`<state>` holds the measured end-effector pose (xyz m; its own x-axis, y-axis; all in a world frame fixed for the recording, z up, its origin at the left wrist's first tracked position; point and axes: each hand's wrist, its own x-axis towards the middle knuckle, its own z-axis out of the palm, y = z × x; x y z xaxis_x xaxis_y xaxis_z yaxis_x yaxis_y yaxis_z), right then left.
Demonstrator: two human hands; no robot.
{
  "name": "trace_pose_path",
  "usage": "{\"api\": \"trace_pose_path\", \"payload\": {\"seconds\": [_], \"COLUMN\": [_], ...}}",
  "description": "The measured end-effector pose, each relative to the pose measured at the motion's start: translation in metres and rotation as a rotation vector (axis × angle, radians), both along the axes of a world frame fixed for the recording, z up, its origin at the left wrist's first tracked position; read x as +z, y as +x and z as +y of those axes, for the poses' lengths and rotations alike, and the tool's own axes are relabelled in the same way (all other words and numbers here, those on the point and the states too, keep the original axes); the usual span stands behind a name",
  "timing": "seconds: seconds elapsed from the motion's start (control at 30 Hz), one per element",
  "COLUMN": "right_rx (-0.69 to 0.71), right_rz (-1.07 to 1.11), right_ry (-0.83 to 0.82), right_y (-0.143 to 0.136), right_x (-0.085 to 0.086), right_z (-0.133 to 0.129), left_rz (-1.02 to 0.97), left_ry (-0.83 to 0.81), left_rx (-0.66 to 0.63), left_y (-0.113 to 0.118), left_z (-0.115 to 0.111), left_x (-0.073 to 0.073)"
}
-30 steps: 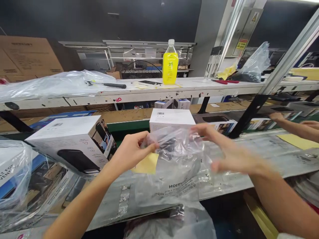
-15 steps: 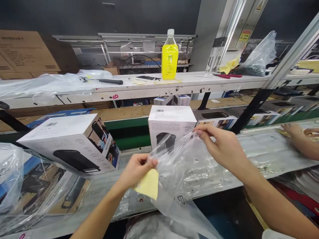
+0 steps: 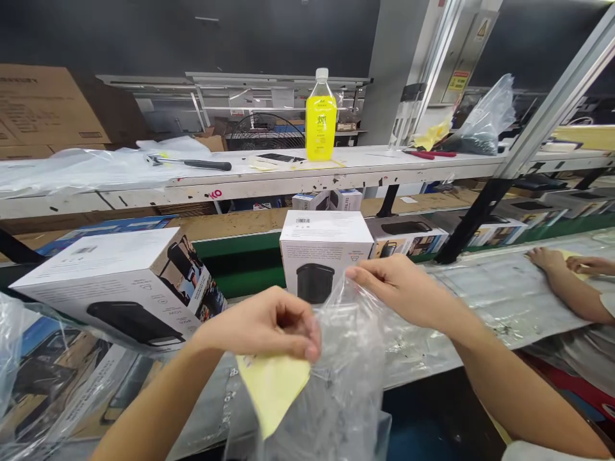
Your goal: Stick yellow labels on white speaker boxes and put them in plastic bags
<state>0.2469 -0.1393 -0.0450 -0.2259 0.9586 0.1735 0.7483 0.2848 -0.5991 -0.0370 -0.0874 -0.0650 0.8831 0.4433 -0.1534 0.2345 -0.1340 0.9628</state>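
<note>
A clear plastic bag (image 3: 348,358) hangs between my two hands. My left hand (image 3: 271,323) is closed, with a yellow paper (image 3: 275,390) hanging beneath its fingers and the bag's edge at its fingertips. Thumb and fingers of my right hand (image 3: 398,288) pinch the top corner of the bag. Just behind stands a white printed box (image 3: 327,240) with a black device pictured on it. A second white box (image 3: 120,288) sits to the left, nearest my left forearm.
At the lower left lie plastic-wrapped boxes (image 3: 52,365). A raised shelf (image 3: 269,181) carries a yellow bottle (image 3: 321,125), a hammer (image 3: 206,164) and red-handled pliers (image 3: 427,154). Several boxes line the back right, and another person's hands (image 3: 548,259) work at the right.
My left hand has come closer and risen with the yellow paper. My right hand has moved left and slightly down, and the bag hangs more upright between them.
</note>
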Motion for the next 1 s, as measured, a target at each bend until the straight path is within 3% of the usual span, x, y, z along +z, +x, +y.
{"api": "trace_pose_path", "payload": {"seconds": [0.07,0.13,0.17,0.2,0.27,0.37,0.43,0.5,0.6,0.7,0.83,0.9,1.0], "right_rx": [0.221,0.492,0.563,0.551,0.321,0.002,-0.006,0.061,-0.006,-0.179,-0.157,-0.159,-0.189], "right_rz": [-0.041,-0.020,0.000,0.031,0.113,0.156,0.190,0.405,0.843,0.896,0.927,0.954,0.999], "right_ry": [-0.200,-0.309,-0.311,-0.295,-0.266,-0.181,0.011,0.211,0.166,-0.031,-0.087,-0.055,-0.010], "right_y": [0.022,0.048,0.060,0.070,0.082,0.085,0.081,0.078,0.074,0.075,0.077,0.073,0.062], "right_x": [0.010,0.014,0.013,0.010,-0.001,-0.022,-0.033,-0.042,-0.053,-0.057,-0.049,-0.047,-0.049], "right_z": [-0.004,-0.009,-0.011,-0.014,-0.018,-0.024,-0.027,-0.026,-0.013,0.015,0.066,0.095,0.130], "left_rz": [-0.102,-0.266,-0.341,-0.392,-0.401,-0.244,-0.066,0.122,0.143,-0.146,-0.464,-0.515,-0.467], "left_ry": [-0.126,-0.226,-0.263,-0.297,-0.351,-0.373,-0.307,-0.224,-0.175,-0.103,0.008,-0.009,-0.046], "left_rx": [-0.119,-0.111,-0.077,-0.031,0.069,0.089,0.023,-0.049,-0.033,0.217,0.647,0.742,0.746], "left_y": [-0.012,-0.030,-0.038,-0.045,-0.052,-0.051,-0.049,-0.048,-0.049,-0.047,-0.023,-0.004,0.020], "left_z": [0.006,0.014,0.017,0.020,0.025,0.029,0.034,0.041,0.052,0.070,0.120,0.150,0.180], "left_x": [-0.007,-0.017,-0.022,-0.026,-0.031,-0.035,-0.038,-0.043,-0.047,-0.036,-0.014,-0.011,-0.021]}}
